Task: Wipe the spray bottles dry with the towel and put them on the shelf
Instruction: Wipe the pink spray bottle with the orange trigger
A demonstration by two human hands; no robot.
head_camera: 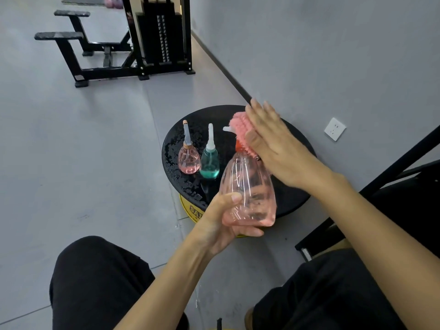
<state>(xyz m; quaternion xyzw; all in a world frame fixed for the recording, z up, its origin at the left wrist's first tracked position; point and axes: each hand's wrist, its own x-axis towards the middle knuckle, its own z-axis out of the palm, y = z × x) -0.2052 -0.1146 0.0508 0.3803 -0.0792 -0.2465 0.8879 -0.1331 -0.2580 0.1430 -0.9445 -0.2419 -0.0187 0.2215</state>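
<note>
Three spray bottles (pixel 248 189) (pixel 188 160) (pixel 209 163), one pink towel (pixel 240 127), one round black table (pixel 214 115), two hands (pixel 221 225) (pixel 269 139).

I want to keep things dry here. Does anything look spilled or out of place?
Yes: water droplets lie spilled over the left side of the black round top, around the upright small pink bottle and teal bottle. A wiped bottle set back there would likely get wet again.

The left hand (pixel 223 222) grips the large pink spray bottle (pixel 250 186) at its base; the right hand (pixel 269 141), fingers straight, presses the pink towel (pixel 240 125) against its head; at ten o'clock of it, a small pink bottle (pixel 188 160) and a teal bottle (pixel 209 163) stand on the wet black worktop (pixel 214 115).
</note>
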